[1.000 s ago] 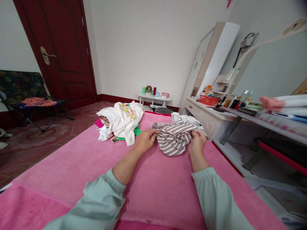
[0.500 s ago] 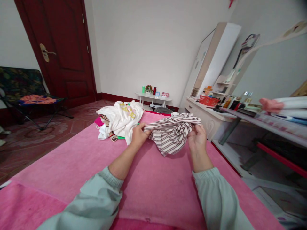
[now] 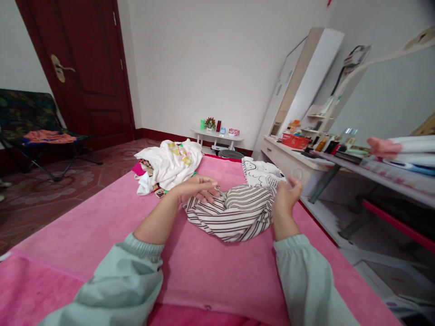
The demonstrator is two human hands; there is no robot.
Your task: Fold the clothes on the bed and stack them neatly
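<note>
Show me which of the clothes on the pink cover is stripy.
The striped cloth, bunched between the left hand and right hand. It has brown stripes; the white top has yellow patches, the printed cloth black drawings.

Open pass: pink bedding (image 3: pixel 217 280), lower centre, between sleeves (image 3: pixel 306 276). Blocking: striped cloth (image 3: pixel 234 215) (loosely bunched) mid-frame; white garment pile (image 3: pixel 176 163) left of centre; printed cloth (image 3: pixel 260 173) right of centre.

Soft, even indoor light; faint, diffuse shadows on the pink bed (image 3: pixel 217 276). Right hand (image 3: pixel 286 201) slightly blurred. Wide-angle stretch tilts door (image 3: pixel 76 68) and tall cabinet (image 3: pixel 321 63) outward; upper right corner dark.
</note>
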